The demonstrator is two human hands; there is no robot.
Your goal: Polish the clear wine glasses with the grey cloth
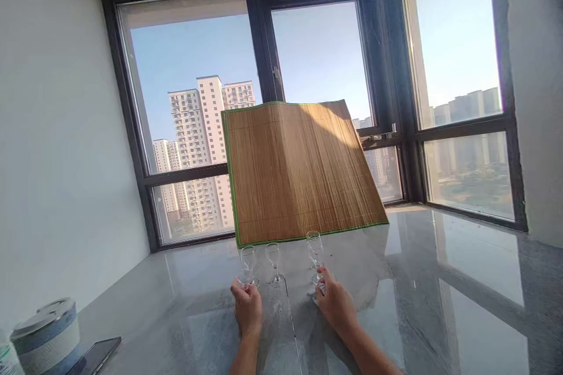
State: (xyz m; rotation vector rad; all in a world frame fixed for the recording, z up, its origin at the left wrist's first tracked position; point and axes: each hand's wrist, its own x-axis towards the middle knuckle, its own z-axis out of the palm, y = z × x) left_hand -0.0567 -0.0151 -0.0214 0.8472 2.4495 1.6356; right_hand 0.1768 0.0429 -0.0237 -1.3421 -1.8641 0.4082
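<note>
Three small stemmed glasses stand upright on the glossy grey surface: a left glass [248,256], a middle glass [273,255] and a right glass [314,244]. My left hand [248,309] is closed around clear glass just in front of the left one; the fingers cover most of it, but it looks like another small glass. At the right, my right hand [336,303] pinches a clear glass [317,276] close in front of the right one, its lower part hidden by the fingers. The middle glass is apart from both hands.
Behind the glasses a green-edged bamboo mat [303,170] leans upright against the dark window frame [259,41]. A lidded cup [48,334] and a phone [97,356] are at the lower left. Sunlight reflects off the grey surface [431,293].
</note>
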